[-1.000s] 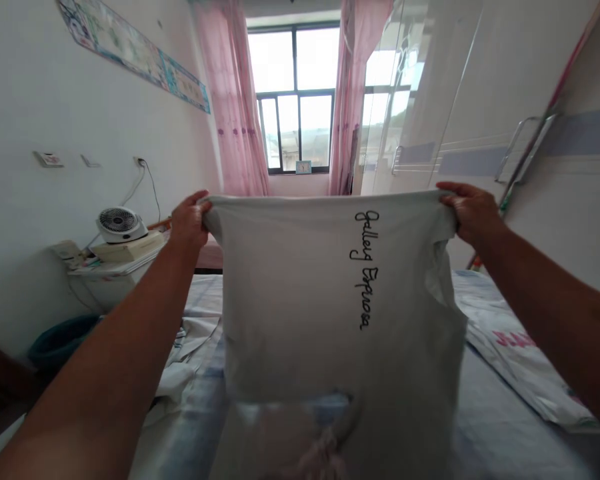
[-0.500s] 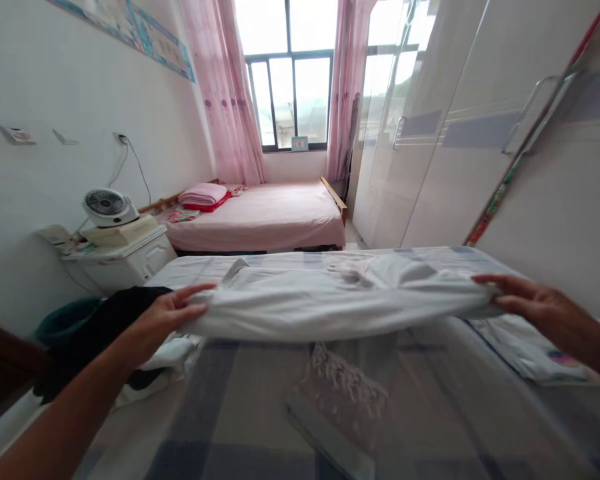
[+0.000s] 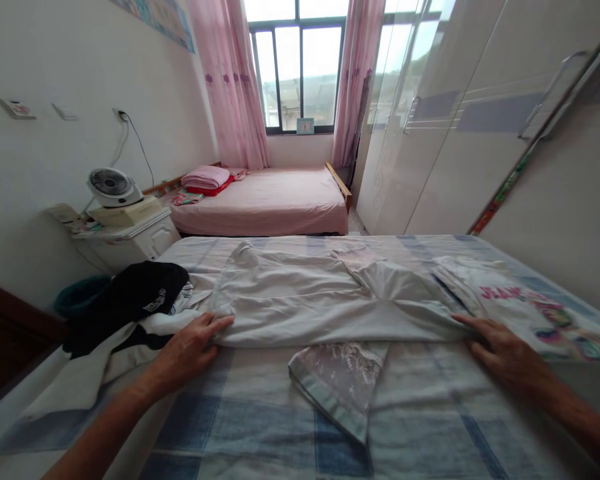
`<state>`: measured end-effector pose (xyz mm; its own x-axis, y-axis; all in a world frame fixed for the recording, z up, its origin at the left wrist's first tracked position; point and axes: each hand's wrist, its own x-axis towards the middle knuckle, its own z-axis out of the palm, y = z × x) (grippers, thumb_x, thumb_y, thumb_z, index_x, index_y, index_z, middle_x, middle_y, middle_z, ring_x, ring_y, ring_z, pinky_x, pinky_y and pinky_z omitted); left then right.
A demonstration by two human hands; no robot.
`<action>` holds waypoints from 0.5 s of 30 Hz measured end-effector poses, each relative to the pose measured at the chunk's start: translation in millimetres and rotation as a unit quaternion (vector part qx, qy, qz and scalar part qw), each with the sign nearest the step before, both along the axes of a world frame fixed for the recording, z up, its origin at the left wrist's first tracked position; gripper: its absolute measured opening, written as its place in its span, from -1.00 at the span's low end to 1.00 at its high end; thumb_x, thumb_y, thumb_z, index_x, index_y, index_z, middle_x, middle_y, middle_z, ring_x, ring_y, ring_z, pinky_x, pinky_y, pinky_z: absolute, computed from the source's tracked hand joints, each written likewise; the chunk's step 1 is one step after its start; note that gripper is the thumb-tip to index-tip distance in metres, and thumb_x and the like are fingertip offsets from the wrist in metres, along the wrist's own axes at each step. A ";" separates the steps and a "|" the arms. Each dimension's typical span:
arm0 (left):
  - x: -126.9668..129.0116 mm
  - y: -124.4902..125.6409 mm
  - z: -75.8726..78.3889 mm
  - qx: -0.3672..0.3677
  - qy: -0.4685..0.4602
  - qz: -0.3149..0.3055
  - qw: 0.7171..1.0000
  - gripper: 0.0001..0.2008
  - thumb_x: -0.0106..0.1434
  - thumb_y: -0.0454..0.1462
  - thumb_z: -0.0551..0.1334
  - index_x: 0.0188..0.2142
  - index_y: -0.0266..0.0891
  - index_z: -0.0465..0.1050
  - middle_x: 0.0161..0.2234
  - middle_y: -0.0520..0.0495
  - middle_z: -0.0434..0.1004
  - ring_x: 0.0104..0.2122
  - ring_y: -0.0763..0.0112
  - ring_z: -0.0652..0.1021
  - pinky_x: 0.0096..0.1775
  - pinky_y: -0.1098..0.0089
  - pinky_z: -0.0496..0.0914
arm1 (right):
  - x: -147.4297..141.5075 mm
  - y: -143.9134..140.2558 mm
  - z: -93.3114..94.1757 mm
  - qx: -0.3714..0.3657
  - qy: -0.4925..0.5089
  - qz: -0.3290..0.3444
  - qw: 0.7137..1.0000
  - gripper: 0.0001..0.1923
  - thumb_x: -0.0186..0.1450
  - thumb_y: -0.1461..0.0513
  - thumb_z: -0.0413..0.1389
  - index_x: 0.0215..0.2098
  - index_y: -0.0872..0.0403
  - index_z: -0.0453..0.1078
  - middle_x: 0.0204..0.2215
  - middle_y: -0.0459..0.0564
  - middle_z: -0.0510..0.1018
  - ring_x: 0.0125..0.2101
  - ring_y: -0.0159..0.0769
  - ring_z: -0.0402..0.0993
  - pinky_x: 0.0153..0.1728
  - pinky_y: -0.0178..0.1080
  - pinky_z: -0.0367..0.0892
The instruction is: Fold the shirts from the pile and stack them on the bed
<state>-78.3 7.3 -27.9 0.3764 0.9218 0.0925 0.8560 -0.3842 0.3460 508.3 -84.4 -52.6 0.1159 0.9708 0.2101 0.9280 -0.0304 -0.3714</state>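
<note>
Head view: left hand (image 3: pixel 190 350) and right hand (image 3: pixel 505 353) press seemingly loose, spread fingers onto the soft, rumpled white shirt (image 3: pixel 325 303).

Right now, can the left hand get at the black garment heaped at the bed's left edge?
Probably yes: the left hand rests on the white T-shirt, with the black garment close beside it and nothing between.

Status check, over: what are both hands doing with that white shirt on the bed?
Left hand and right hand flat on white shirt, one at each end. Shirt spread across bed. Lace-trimmed cloth pokes out underneath.
</note>
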 end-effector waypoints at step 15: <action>19.1 1.4 3.9 0.048 0.141 0.080 0.986 -0.47 0.17 -0.23 0.09 0.16 -0.05 0.30 0.12 -0.15 0.34 -0.15 0.08 0.54 -0.28 0.27 0.43 | -23.7 -3.0 9.4 -0.013 -0.205 -0.012 0.979 -0.53 0.24 0.12 -0.10 0.12 -0.15 0.24 0.08 0.07 0.32 -0.16 -0.06 0.48 -0.34 -0.10 0.45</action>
